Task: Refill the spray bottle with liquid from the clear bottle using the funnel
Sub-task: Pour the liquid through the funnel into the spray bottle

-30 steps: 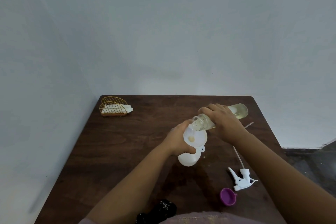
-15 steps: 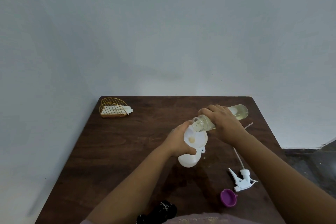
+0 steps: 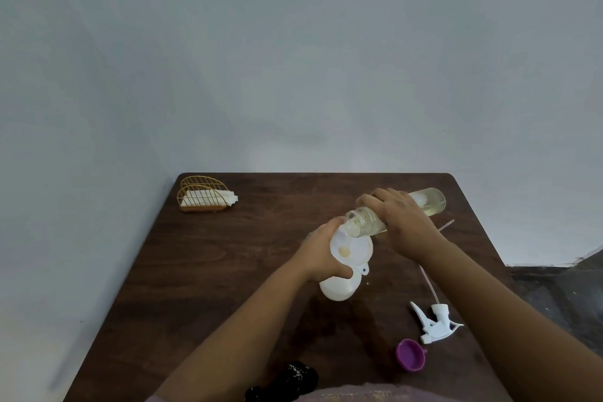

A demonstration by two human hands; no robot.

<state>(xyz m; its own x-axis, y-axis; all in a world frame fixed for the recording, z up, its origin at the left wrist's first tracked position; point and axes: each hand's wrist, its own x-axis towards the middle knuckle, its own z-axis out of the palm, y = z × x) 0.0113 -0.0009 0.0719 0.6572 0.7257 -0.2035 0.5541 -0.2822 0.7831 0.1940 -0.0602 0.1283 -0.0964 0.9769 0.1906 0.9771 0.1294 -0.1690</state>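
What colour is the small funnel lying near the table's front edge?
Purple, seen in the head view, the only one.

Plain pale grey-blue wall [image 3: 293,59] fills everything from 9 to 3 o'clock, soft even light. Dark brown wooden table [image 3: 212,271] pushed against it, bit of dark floor [image 3: 561,287] at 4 o'clock.

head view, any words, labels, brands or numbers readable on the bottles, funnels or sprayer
None can be read.
clear bottle: no label visible.
white spray bottle: plain.
white funnel, purple funnel, spray head: no markings.
napkin holder: no text.
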